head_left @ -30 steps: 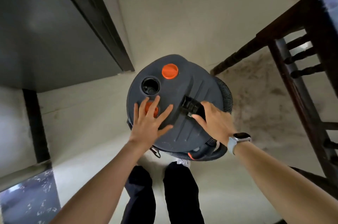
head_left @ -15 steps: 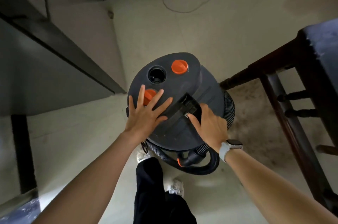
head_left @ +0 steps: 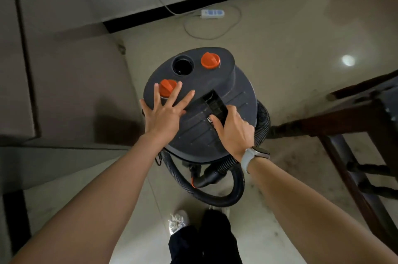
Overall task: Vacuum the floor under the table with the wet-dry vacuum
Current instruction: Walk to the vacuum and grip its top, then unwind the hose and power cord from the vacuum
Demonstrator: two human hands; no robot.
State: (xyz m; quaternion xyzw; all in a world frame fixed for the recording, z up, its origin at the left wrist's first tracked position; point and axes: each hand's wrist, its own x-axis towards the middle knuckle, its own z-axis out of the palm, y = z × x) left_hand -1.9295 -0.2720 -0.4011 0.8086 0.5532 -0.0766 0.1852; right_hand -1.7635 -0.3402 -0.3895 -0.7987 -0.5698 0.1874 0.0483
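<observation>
The wet-dry vacuum (head_left: 228,82) is a dark grey drum standing on the pale floor, seen from above, with two orange caps and an open round port on its lid. My left hand (head_left: 165,113) lies flat on the lid with fingers spread, its fingertips at the nearer orange cap (head_left: 167,87). My right hand (head_left: 233,128) grips the black carry handle (head_left: 215,103) in the lid's recess, fingers curled round it. A black ribbed hose (head_left: 234,190) loops round the drum's near side.
A dark wooden table (head_left: 366,117) with rungs stands at the right, above a dirty patch of floor (head_left: 301,156). A white power strip (head_left: 212,13) and its cable lie by the far black skirting. A grey cabinet (head_left: 64,59) stands at the left. My feet are just behind the drum.
The vacuum has moved away from my legs across the floor, and more of the hose shows behind it. Both hands keep their places on the lid and handle.
</observation>
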